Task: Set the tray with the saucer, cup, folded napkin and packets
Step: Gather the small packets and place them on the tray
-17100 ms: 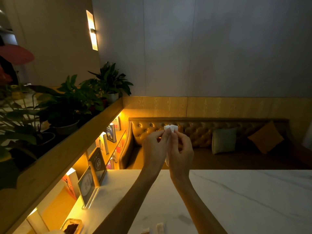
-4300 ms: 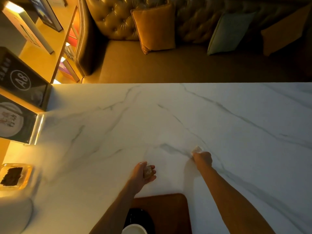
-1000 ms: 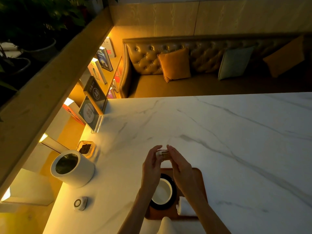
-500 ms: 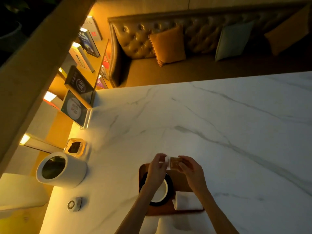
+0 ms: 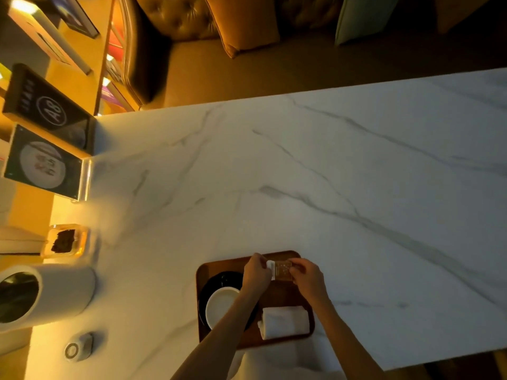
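The packets (image 5: 281, 270) are pinched between left hand (image 5: 256, 271) and right hand (image 5: 307, 277) — held just over the tray (image 5: 282, 255)'s far edge, long axis crosswise.

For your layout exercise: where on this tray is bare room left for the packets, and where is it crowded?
Bare wood lies along the tray's far edge, beyond the saucer and napkin, where both hands hold the packets. The near half is crowded.

Wooden tray (image 5: 282, 296), veined marble table (image 5: 329, 187)
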